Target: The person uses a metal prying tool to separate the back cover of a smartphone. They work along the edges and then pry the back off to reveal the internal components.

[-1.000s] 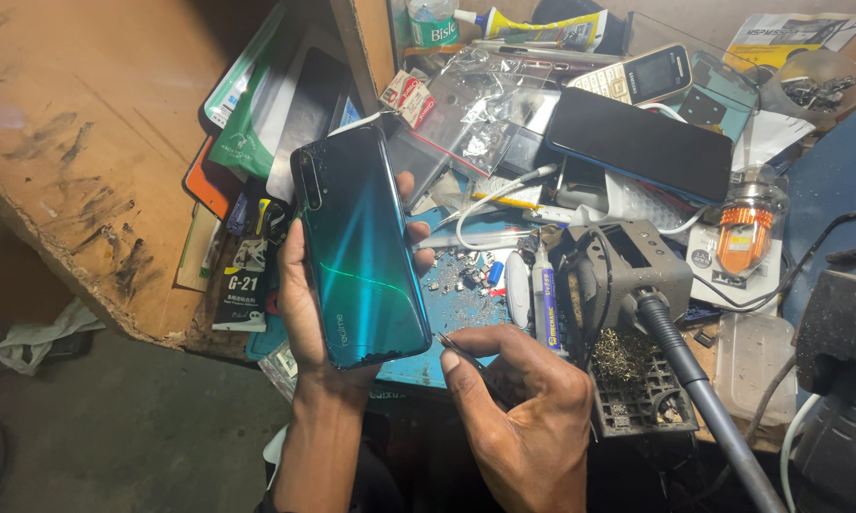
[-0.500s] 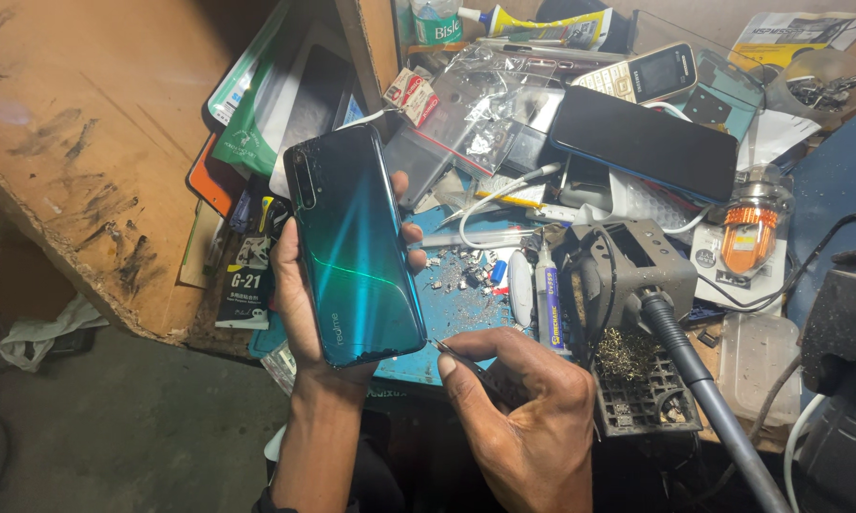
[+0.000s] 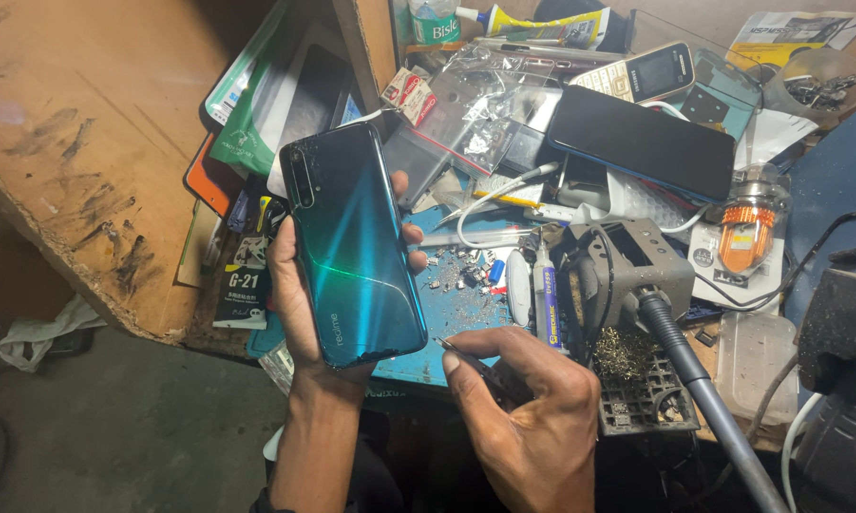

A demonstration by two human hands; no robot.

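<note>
A phone-repair workshop is showing itself here: a soldering-iron stand is sitting on a cluttered blue work mat that is lying strewn with tiny screws and metal scraps. Spare handsets are piling up behind, among them a black smartphone and a keypad phone, with glue tubes lying beside a scuffed wooden board.

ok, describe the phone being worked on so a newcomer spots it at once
Start at the blue mat on the cluttered bench. Just left of it, the left hand holds a phone back-up. Unlike the black phone lying flat further back, its back is glossy teal-green.
</note>
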